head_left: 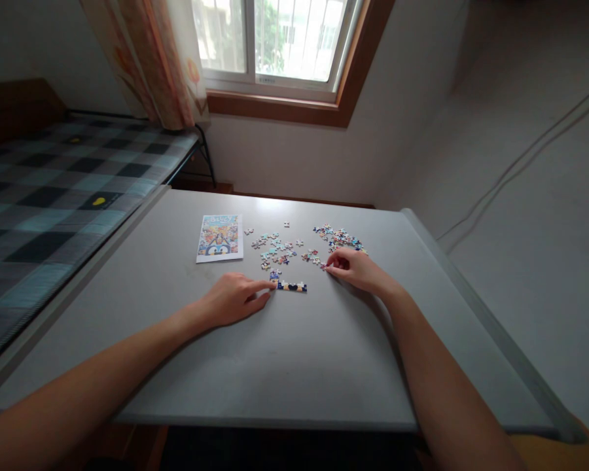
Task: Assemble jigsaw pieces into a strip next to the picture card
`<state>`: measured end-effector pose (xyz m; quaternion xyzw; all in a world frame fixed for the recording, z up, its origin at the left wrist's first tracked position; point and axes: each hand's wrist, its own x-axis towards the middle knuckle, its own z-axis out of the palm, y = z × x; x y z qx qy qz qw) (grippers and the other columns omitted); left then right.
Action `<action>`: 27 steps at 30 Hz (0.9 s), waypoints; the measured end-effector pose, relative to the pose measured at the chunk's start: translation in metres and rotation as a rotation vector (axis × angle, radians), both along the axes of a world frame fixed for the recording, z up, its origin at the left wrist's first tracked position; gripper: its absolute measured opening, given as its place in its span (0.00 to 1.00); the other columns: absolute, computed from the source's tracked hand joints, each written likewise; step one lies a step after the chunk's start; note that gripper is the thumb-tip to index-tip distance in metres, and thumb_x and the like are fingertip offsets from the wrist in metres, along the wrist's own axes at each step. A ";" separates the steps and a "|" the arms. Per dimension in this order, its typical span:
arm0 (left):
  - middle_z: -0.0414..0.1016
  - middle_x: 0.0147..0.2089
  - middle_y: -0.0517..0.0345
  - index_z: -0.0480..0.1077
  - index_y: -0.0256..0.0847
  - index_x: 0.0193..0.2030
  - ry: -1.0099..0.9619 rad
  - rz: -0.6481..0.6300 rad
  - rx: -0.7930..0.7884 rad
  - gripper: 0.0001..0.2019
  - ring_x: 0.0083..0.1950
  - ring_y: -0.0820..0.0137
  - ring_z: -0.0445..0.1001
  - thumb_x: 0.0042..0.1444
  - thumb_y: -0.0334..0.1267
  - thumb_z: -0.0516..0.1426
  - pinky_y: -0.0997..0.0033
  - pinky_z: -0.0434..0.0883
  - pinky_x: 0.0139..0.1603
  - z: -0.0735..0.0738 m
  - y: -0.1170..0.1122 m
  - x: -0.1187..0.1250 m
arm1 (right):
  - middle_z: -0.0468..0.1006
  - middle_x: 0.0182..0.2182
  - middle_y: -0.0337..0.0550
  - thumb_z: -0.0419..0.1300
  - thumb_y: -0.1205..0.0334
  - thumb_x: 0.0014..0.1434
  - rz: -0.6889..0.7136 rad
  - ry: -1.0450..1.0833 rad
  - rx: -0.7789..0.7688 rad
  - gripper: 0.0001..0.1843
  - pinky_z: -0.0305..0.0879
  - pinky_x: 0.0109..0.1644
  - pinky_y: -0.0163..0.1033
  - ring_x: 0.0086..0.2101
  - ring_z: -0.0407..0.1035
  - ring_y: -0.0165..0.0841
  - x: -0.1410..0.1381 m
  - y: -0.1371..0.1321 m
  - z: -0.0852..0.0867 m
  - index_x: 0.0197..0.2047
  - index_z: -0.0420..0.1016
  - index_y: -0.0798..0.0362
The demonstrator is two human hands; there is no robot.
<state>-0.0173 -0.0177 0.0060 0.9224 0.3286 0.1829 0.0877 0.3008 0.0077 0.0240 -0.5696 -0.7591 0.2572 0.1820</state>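
A partly joined jigsaw strip (pixel 294 287), dark blue and yellow with a short column rising at its left end, lies flat on the table. My left hand (pixel 235 297) rests beside it, index finger stretched out and touching its left end, thumb apart, holding nothing. To the strip's upper right, my right hand (pixel 354 267) has thumb and index finger pinched on a small puzzle piece (pixel 324 266), partly covered by the fingertips. Loose puzzle pieces (pixel 273 250) lie scattered beyond the strip. A denser pile of puzzle pieces (pixel 341 237) sits just behind my right hand.
A printed picture sheet (pixel 220 238) lies on the table's left part. The pale table (pixel 275 366) has raised side edges. Left of it stands a bed with a checked mattress (pixel 127 170). Behind are a window (pixel 294 39) and a curtain (pixel 147 65); a cable (pixel 510 170) hangs along the right wall.
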 end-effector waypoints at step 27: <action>0.75 0.23 0.63 0.75 0.47 0.51 0.004 0.000 -0.005 0.14 0.24 0.73 0.70 0.63 0.41 0.52 0.74 0.61 0.29 -0.002 0.001 -0.001 | 0.72 0.26 0.40 0.59 0.56 0.54 -0.021 -0.025 0.010 0.09 0.59 0.31 0.36 0.28 0.64 0.30 0.002 -0.002 0.005 0.32 0.74 0.53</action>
